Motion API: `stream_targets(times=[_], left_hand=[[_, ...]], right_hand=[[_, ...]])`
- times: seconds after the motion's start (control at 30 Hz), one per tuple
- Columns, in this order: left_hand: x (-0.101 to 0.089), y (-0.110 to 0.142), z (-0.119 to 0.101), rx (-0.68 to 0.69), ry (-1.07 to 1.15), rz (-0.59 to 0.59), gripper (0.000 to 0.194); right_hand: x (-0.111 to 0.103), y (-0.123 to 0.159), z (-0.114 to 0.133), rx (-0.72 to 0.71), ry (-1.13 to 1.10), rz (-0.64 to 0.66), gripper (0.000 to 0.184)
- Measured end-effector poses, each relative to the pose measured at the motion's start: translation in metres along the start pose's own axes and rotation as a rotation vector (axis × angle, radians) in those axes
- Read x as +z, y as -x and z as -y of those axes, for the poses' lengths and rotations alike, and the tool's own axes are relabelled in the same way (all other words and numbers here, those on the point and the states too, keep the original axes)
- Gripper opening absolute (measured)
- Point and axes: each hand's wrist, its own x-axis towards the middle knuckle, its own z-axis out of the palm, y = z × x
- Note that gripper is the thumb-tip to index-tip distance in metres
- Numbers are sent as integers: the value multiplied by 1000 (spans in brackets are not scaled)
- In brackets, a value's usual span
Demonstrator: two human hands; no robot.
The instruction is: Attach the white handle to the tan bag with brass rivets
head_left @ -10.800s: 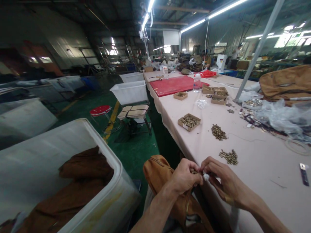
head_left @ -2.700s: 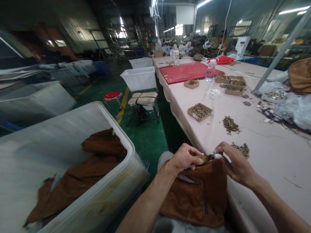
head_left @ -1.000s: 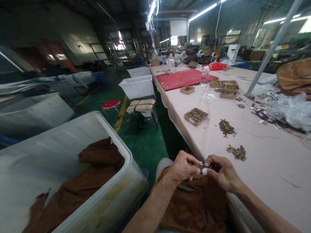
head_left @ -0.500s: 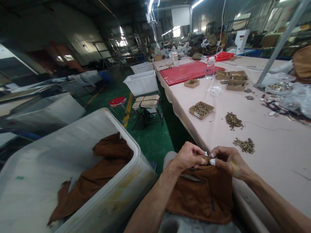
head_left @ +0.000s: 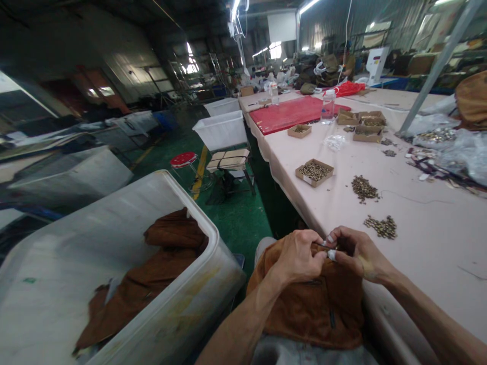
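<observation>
A brown suede bag (head_left: 315, 304) lies on my lap against the table's front edge. My left hand (head_left: 299, 256) is closed on the bag's upper edge. My right hand (head_left: 355, 251) pinches the same spot from the right, fingertips meeting the left hand's; white tape wraps some fingertips. What sits between the fingertips is too small to make out. Two small piles of brass hardware (head_left: 381, 226) (head_left: 364, 188) lie on the pink table (head_left: 418, 233) just beyond my right hand.
A large white plastic bin (head_left: 178, 304) at my left holds more brown bags (head_left: 167, 253). Cardboard trays of brass parts (head_left: 314, 172), a red mat (head_left: 291, 112), a water bottle (head_left: 327, 107) and crumpled plastic (head_left: 462, 157) lie farther along the table. A stool (head_left: 183, 160) and a chair stand in the green-floored aisle.
My left hand has shifted forward over the bag's edge, and more of the bag has bunched up beneath it. The two hands stay pinched together at the same spot.
</observation>
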Motion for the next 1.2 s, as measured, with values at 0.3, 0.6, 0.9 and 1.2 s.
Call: stream_targets(times=[0.3,0.6,0.9,1.2], left_hand=[[8,4,-2,-15,-114,-107,10],[9,4,-4,-17,-77,-127,7],[13,1,6,156,-290,-155,3],[24,0,16,172,-269,-162,8]], right_hand=[[3,2,5,-49,285,-97,18],[5,0,6,-86,320,-126,17],[9,-2,15,-111,392,-177,17],[-4,-1,21,0,23,-103,23]])
